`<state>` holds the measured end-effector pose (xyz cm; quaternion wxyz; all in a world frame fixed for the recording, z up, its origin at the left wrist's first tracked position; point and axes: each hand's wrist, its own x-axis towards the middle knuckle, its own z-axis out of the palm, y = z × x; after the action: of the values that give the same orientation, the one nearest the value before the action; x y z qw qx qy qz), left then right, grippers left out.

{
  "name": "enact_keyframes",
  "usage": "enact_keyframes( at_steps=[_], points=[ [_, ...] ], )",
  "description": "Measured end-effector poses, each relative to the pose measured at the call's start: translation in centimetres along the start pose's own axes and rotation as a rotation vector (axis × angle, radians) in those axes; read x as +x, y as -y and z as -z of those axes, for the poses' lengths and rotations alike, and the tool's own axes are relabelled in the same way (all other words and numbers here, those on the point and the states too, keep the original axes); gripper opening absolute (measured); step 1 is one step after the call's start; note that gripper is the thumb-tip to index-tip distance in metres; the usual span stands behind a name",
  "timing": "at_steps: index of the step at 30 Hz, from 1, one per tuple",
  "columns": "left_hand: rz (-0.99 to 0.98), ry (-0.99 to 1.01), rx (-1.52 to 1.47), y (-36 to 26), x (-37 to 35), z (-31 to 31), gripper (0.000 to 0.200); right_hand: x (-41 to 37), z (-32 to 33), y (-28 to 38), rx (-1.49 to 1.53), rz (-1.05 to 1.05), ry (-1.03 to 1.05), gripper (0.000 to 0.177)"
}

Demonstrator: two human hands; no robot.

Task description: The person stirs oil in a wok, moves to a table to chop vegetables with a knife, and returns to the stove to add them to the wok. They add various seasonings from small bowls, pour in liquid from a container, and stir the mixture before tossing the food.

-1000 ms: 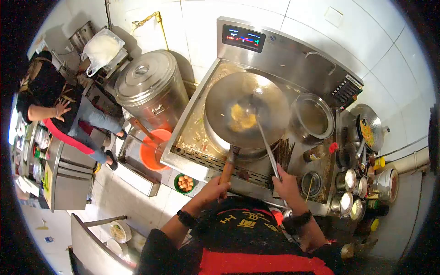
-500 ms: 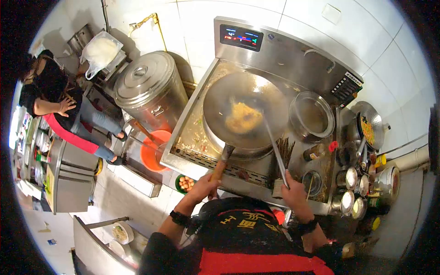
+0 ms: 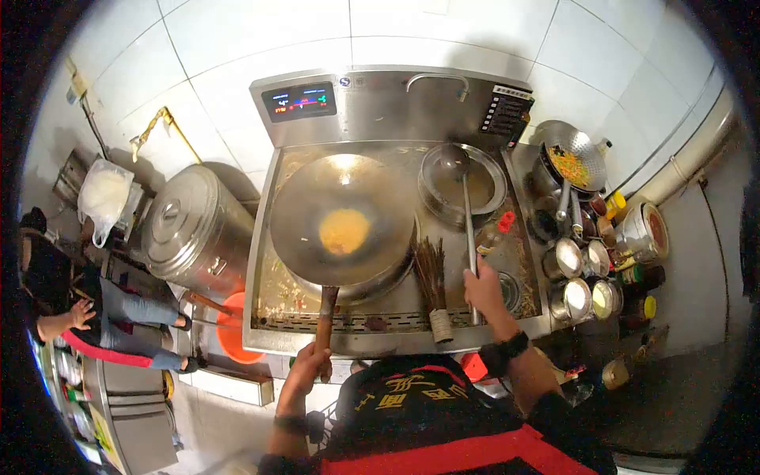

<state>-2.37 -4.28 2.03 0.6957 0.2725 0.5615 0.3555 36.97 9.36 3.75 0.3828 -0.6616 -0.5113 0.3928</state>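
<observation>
My left hand (image 3: 309, 368) is wrapped round the wooden handle of a large wok (image 3: 317, 186) on the stove. A yellow-orange mass that looks like egg (image 3: 343, 231) lies in the wok's bottom. In my right hand (image 3: 484, 289) is the long metal handle of a ladle (image 3: 455, 161). The ladle's bowl is over the round metal pot (image 3: 492, 170) at the back right of the stove, which holds liquid. A bamboo wok brush (image 3: 431, 277) lies between the wok and the ladle's handle.
Seasoning containers (image 3: 568, 257) stand right of the stove, below a colander (image 3: 590, 150) with chopped vegetables. A tall lidded pot (image 3: 190, 226) and an orange bucket (image 3: 237, 336) are at the left. Another person (image 3: 103, 309) is at far left.
My right hand has carried the ladle from the wok to the metal pot. The view has turned right, and the egg has settled into a rounder patch.
</observation>
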Motion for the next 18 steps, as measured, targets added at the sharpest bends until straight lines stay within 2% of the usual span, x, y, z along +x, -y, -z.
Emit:
enact_keyframes(
  at_steps=[2,6,8,12,14,15,17,18],
  points=[
    [-0.007,0.014,0.016,0.5,0.1,0.4,0.021,2.6,0.1,-1.4,0.046,-0.059,-0.07,0.027],
    [-0.005,0.013,0.017,0.2,-0.1,0.2,0.022,5.6,0.9,-1.7,0.044,-0.17,0.028,0.025],
    [-0.016,0.006,0.02,0.2,-0.1,0.3,0.022,5.9,0.4,-1.2,0.032,-0.162,-0.029,0.01],
    [-0.015,0.024,-0.024,0.8,0.2,0.6,0.023,8.0,0.4,-2.9,0.234,-0.207,0.069,0.012],
    [-0.017,0.028,-0.04,1.1,0.2,0.8,0.023,8.1,1.0,-2.0,0.777,-0.449,0.094,0.017],
    [0.002,0.016,-0.056,1.2,0.3,0.8,0.023,8.3,1.5,-1.9,0.773,-0.441,0.099,0.017],
    [0.016,0.006,-0.075,1.1,0.4,0.6,0.023,8.3,2.5,-2.4,1.239,-0.593,0.204,0.02],
    [0.006,0.004,-0.056,1.0,0.1,0.6,0.023,7.5,3.0,-1.7,1.236,-0.591,0.205,0.02]
  ],
)
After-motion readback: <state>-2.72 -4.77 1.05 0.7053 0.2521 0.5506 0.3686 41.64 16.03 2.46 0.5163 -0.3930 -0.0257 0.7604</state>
